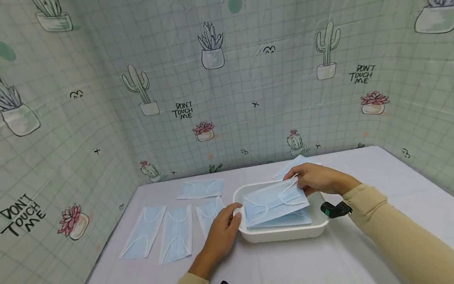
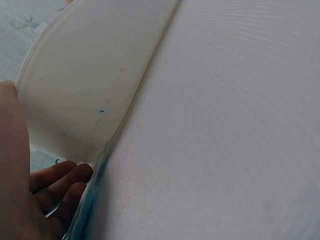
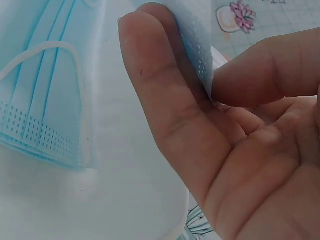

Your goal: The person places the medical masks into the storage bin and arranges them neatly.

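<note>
A white tray [image 1: 280,236] holds several light-blue face masks. At its left end my left hand [image 1: 221,230] grips the rim; in the left wrist view that hand [image 2: 45,190] lies beside the outer wall [image 2: 95,80], its fingers bent. Over the tray's right part, my right hand [image 1: 317,178] pinches the right upper edge of a mask [image 1: 273,199], which is tilted above another mask [image 1: 283,221]. The right wrist view shows my hand [image 3: 200,115] with a mask edge [image 3: 192,37] between thumb and fingers, and masks [image 3: 40,100] lying in the tray.
Left of the tray, several masks lie on the white-covered table [image 1: 262,264]: one at the back [image 1: 201,188], others in front [image 1: 143,232], [image 1: 176,234], and one partly behind my left hand. Another mask [image 1: 299,161] lies behind the tray. A patterned curtain [image 1: 234,83] surrounds the table's back and sides.
</note>
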Action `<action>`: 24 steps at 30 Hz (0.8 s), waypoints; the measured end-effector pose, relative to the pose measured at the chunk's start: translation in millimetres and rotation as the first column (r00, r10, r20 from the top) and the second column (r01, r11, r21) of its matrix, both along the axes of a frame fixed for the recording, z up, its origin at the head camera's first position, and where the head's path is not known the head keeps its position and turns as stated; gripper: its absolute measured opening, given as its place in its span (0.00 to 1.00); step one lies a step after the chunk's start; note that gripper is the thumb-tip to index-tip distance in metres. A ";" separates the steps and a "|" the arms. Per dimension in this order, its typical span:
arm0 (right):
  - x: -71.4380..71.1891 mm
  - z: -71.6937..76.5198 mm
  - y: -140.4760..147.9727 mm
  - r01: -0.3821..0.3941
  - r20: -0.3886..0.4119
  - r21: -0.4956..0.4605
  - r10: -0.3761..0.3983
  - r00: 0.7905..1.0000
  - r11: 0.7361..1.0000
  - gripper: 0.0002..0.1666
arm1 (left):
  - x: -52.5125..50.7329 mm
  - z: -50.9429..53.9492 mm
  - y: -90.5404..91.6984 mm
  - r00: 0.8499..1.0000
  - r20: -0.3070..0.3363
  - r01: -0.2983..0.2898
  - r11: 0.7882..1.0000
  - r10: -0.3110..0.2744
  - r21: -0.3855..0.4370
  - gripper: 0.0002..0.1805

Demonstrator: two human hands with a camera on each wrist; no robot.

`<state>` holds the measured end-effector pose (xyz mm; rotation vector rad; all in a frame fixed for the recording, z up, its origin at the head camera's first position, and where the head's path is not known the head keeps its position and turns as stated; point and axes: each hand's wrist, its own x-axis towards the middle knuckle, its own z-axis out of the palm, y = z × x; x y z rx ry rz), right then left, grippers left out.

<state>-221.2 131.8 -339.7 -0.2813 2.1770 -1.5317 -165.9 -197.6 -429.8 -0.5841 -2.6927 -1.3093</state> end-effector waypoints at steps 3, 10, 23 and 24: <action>-0.8 0.8 -0.2 0.005 -0.013 0.010 -0.005 1.000 1.000 0.27 | -0.7 -0.2 0.4 1.000 -0.004 0.000 1.000 0.000 -0.003 0.20; -1.7 -2.9 -3.1 -0.011 -0.003 0.039 0.011 1.000 0.999 0.27 | -1.0 -2.7 1.1 1.000 0.001 -0.007 1.000 0.007 0.000 0.20; 2.1 0.0 -7.3 0.013 -0.034 0.162 -0.007 0.999 0.987 0.22 | 0.0 -1.4 1.6 1.000 0.011 -0.019 1.000 0.019 -0.005 0.20; 2.3 -0.3 -7.6 0.014 -0.035 0.177 -0.008 0.999 0.984 0.21 | 0.1 -1.4 1.7 1.000 0.011 -0.019 1.000 0.019 -0.005 0.20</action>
